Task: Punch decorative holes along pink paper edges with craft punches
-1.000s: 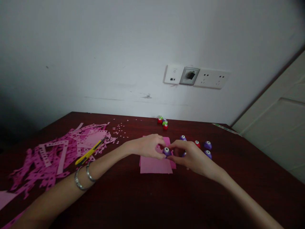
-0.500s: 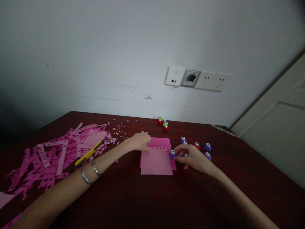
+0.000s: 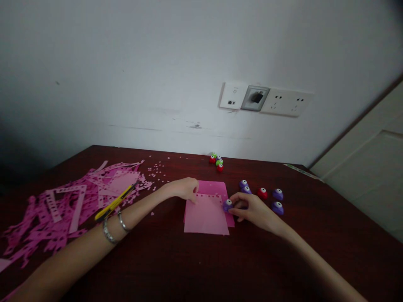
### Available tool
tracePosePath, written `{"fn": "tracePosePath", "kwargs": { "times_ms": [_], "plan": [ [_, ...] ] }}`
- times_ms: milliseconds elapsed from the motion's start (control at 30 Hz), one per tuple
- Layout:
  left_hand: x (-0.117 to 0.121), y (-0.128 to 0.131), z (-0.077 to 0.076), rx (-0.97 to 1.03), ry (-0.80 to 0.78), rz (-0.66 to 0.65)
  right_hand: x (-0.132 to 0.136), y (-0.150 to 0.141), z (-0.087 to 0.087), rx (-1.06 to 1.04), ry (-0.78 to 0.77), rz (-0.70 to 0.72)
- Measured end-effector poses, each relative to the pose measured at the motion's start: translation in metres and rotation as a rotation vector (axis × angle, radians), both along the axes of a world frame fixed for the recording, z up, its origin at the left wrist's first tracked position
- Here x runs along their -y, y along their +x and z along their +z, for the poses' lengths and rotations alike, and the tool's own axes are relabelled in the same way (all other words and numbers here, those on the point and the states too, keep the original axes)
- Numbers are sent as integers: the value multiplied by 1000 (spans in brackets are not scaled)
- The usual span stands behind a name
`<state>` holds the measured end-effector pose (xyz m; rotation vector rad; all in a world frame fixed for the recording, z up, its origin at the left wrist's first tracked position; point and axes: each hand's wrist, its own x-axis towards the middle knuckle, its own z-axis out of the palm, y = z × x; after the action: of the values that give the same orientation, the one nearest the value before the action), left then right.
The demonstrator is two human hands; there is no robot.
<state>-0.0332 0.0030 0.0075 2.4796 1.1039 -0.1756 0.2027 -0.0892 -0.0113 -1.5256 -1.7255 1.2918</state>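
Note:
A light pink paper sheet (image 3: 206, 218) lies over darker pink sheets (image 3: 212, 186), with a row of small punched holes along its far edge and some at the upper right. My left hand (image 3: 186, 188) is closed on its far left corner, thumb and fingertips on the paper. Between thumb and fingers of my right hand (image 3: 253, 209) is a purple paper punch (image 3: 227, 205) with an eye-like white button, at the sheet's right edge. Other purple punches (image 3: 277, 207) and a red punch (image 3: 262, 193) stand just beyond and to the right of that hand.
Pink punched strips (image 3: 77, 205) are heaped at the left, with a yellow utility knife (image 3: 115, 203) on them. Tiny paper bits (image 3: 156, 170) lie scattered behind my left hand. Several small punches (image 3: 219, 162) cluster near the wall (image 3: 157, 84). Wall sockets (image 3: 286, 102) sit above.
My left hand has moved from the punch to the sheet's far left corner. My right hand has carried the purple punch slightly right, to the sheet's right edge. The view has shifted a little.

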Motion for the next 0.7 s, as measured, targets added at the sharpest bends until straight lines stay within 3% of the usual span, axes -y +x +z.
{"fn": "tracePosePath", "kwargs": {
  "times_ms": [467,700],
  "plan": [
    [-22,-20,9,250,-287,21,0,11,11,63,0,-40],
    [-28,-25,2,383,-466,51,-1,14,9,72,32,-12]
  ]
}}
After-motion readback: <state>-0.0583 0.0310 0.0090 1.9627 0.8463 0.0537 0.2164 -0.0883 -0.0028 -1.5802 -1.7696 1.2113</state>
